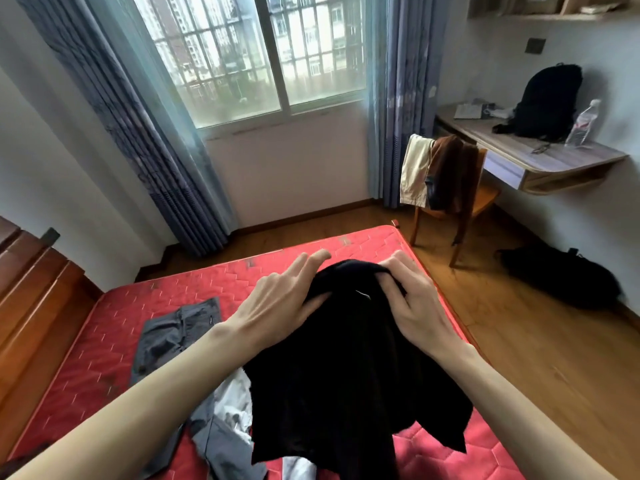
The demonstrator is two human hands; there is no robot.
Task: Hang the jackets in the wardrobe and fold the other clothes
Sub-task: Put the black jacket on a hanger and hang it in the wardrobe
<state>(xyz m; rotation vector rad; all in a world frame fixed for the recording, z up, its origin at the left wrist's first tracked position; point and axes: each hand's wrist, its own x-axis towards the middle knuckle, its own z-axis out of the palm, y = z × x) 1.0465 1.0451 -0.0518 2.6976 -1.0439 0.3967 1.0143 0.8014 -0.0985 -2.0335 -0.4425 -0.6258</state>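
I see daylight through a barred sliding window (263, 60) flanked by blue curtains (138, 126). White walls (294, 168) meet a wood floor (540, 348). A wall-mounted desk (540, 157) carries a black backpack (547, 102) and plastic bottle (585, 123); a wooden chair (481, 202) stands beside it.

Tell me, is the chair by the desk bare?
No, the chair has a cream garment and a brown garment draped over its back.

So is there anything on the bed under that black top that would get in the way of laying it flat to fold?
Yes. Grey trousers and a white garment lie on the red mattress, directly under the black garment.
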